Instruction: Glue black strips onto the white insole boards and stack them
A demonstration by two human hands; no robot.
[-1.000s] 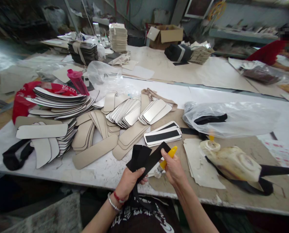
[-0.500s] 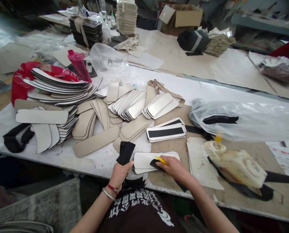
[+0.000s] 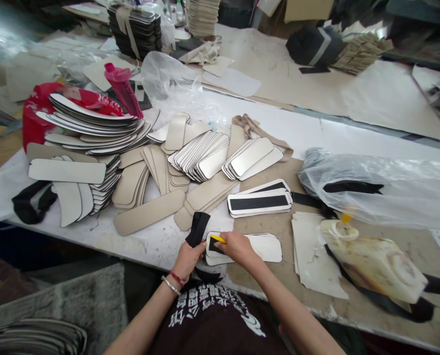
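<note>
**Strip placement at the near edge of the bench: black strip over the left end of a white panel**

We found the left hand (image 3: 188,259) closed around a bundle of black strips (image 3: 198,229), whose free ends stood up past the fingers. The right hand (image 3: 238,249) was curled over the white panel (image 3: 266,247), grasping a yellow object (image 3: 217,239) that pointed left; the fingers hid most of it, so we could not tell its kind.

Location: the white panel lay flat on top of at least one other, near the bench's front edge, directly before the person. A dark strip end (image 3: 213,245) showed on its left end, just beside the left hand. We could not tell whether the right fingers pressed that strip or only covered it.

Step in hand (our judgement): setting a strip along the panel, starting from the left end. For comparison we noted the strip-faced panels (image 3: 259,213) just beyond, the top one bearing a black strip (image 3: 259,202) lengthwise with a white margin all round.

Next move (our judgement): it called for keeping the strip straight and centred, then smoothing it rightward with even pressure, the left hand holding its bundle clear of the surface.
</note>
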